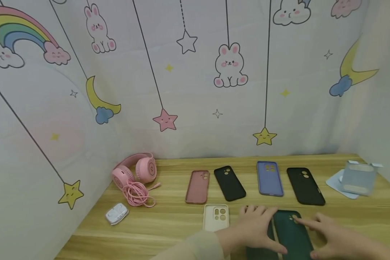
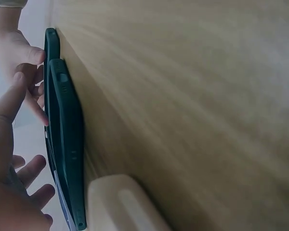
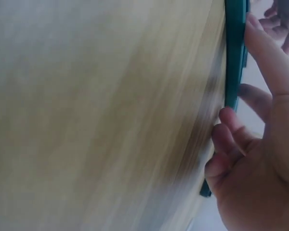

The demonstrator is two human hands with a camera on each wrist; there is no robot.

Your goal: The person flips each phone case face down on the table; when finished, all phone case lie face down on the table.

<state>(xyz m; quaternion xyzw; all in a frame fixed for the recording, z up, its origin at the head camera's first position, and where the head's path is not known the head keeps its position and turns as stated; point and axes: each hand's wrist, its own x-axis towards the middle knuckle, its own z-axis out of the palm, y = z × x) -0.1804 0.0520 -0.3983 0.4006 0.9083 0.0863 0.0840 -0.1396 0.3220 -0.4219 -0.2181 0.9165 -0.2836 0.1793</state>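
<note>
Two dark green phone cases lie side by side at the front right of the table in the head view. My left hand [image 1: 251, 229] spreads over the left green case [image 1: 261, 254], hiding much of it; the left wrist view shows its fingers loosely apart beside that case. At the right green case [image 1: 290, 231], my right hand [image 1: 338, 233] touches near the camera cutouts with a straight index finger, its thumb at the lower right edge. In the right wrist view, the thumb [image 3: 269, 62] rests against the case's side wall. A cream phone case [image 1: 216, 224] lies just left of my left hand.
Behind lie a pink case [image 1: 197, 187], a black case [image 1: 230, 183], a purple case [image 1: 270, 180] and another black case [image 1: 305, 187]. Pink headphones [image 1: 146, 169] and a small white packet [image 1: 117, 213] are at left. A pale blue stand [image 1: 359, 178] is at right.
</note>
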